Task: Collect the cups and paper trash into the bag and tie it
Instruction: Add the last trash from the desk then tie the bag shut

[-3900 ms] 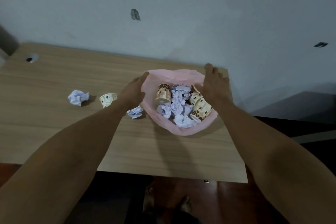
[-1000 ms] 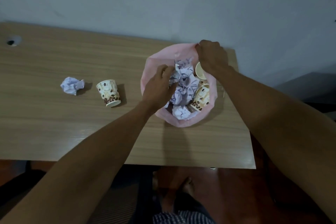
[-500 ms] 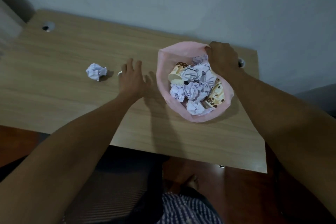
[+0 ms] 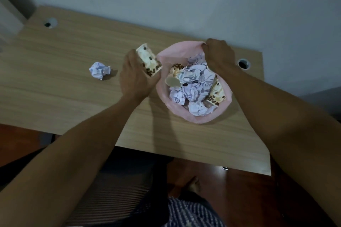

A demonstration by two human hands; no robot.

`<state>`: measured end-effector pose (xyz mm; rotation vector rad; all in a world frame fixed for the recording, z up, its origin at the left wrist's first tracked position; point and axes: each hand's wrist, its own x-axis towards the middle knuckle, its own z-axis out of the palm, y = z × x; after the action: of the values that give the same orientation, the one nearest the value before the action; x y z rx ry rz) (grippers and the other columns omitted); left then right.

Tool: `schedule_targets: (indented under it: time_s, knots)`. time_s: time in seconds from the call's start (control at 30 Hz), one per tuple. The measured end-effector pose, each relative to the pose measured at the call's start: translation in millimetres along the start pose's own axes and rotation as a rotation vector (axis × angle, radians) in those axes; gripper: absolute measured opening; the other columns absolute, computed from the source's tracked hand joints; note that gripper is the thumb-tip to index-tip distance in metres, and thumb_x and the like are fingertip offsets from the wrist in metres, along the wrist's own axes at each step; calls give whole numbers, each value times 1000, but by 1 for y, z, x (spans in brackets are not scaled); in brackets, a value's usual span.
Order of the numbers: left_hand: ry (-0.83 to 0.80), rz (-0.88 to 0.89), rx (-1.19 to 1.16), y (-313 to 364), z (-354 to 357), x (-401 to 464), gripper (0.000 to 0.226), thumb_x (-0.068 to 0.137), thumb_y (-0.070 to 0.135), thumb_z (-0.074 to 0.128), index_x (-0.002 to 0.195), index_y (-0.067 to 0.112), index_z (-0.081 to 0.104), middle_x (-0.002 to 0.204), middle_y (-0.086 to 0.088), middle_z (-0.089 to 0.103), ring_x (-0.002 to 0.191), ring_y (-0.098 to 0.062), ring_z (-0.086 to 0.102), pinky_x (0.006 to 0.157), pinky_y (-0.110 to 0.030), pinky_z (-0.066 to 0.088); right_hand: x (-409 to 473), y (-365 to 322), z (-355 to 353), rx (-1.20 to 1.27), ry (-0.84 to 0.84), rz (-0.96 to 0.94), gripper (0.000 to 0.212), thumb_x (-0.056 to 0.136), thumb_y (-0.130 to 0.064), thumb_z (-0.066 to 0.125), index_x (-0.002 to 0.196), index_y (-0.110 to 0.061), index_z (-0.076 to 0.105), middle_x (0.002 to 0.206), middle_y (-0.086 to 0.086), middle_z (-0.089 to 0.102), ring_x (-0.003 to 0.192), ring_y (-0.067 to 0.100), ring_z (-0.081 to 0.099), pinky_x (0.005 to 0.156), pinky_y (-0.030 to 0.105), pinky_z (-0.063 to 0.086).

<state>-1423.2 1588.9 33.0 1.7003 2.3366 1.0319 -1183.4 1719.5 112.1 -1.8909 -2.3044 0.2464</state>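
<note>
A pink plastic bag [image 4: 184, 116] stands open on the wooden table [image 4: 64, 97], filled with crumpled white paper and several bean-patterned paper cups. My left hand [image 4: 135, 79] grips one such paper cup [image 4: 148, 62], tilted, just left of the bag's rim. My right hand [image 4: 218, 52] pinches the bag's far rim and holds it up. One crumpled paper ball [image 4: 99, 73] lies on the table to the left of my left hand.
The table has a cable hole [image 4: 50, 23] at the far left and a second cable hole [image 4: 243, 63] right of the bag. A grey wall runs behind the table. A chair seat and my feet show below the table's front edge.
My left hand left the bag, reached left to the cup on the table, picked it up and brought it to the bag's rim. My right hand kept hold of the far rim.
</note>
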Motion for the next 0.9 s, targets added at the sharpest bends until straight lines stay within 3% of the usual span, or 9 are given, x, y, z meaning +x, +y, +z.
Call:
schedule_targets:
  time_s: [0.13, 0.27, 0.33, 0.43, 0.5, 0.6, 0.7, 0.8, 0.9]
  knots:
    - [-175, 499, -143, 32, 12, -16, 104, 76, 63, 73, 144, -3, 32, 142, -21, 37, 126, -35, 42, 100, -44, 48, 5, -6, -4, 27, 1, 8, 37, 105, -39, 38, 106, -13, 63, 113, 20, 66, 105, 42, 62, 82, 40, 46]
    - [-376, 589, -68, 57, 42, -15, 111, 72, 50, 84, 155, 3, 27, 149, -22, 38, 126, -35, 48, 99, -49, 51, 10, -14, -6, 31, 3, -36, 33, 104, -40, 41, 98, -16, 63, 110, 18, 67, 103, 41, 63, 78, 39, 44]
    - [-397, 531, -53, 65, 52, -11, 114, 74, 46, 84, 158, 7, 18, 157, -22, 31, 137, -38, 42, 104, -53, 47, 12, -13, -6, 36, 3, -42, 27, 103, -40, 42, 89, -22, 57, 108, 17, 68, 101, 40, 63, 76, 37, 41]
    - [-447, 378, -144, 71, 55, -6, 112, 78, 42, 83, 161, 12, 13, 169, -15, 3, 151, -35, 24, 111, -59, 38, 11, -8, -5, 38, 13, -53, 28, 102, -40, 46, 89, -20, 61, 104, 14, 69, 98, 38, 64, 73, 35, 40]
    - [-423, 368, -182, 68, 48, -10, 97, 81, 44, 81, 155, 10, 29, 168, -15, 10, 149, -34, 28, 110, -57, 41, 9, -4, -3, 60, 14, -62, 30, 101, -39, 48, 96, -15, 65, 104, 13, 69, 97, 37, 64, 72, 35, 41]
    - [-184, 324, -59, 55, 35, -19, 56, 91, 56, 65, 129, 15, 58, 156, -18, 36, 141, -34, 39, 108, -49, 39, 5, 4, -2, 98, 6, -84, 30, 99, -35, 53, 114, -12, 66, 115, 14, 66, 106, 35, 62, 81, 39, 48]
    - [-113, 65, -28, 36, 38, -18, 30, 96, 48, 58, 114, 24, 64, 162, -18, 24, 146, -37, 29, 112, -53, 32, -9, 14, 1, 121, -29, -100, 45, 97, -33, 57, 137, -12, 54, 134, 13, 56, 121, 33, 54, 98, 45, 47]
    - [-385, -75, -120, 22, 41, -13, 46, 96, 41, 62, 138, 25, 56, 169, -12, 1, 144, -38, 38, 109, -50, 42, -23, 29, 9, 40, -31, -46, 48, 98, -38, 50, 139, -14, 48, 138, 13, 49, 126, 35, 48, 101, 53, 44]
    - [-435, -129, -120, 22, 40, -9, 62, 92, 16, 62, 150, 14, 40, 161, -9, 22, 126, -40, 54, 97, -48, 49, -31, 42, 15, 4, 5, 5, 39, 106, -36, 35, 126, -11, 55, 123, 16, 54, 111, 39, 57, 86, 48, 48]
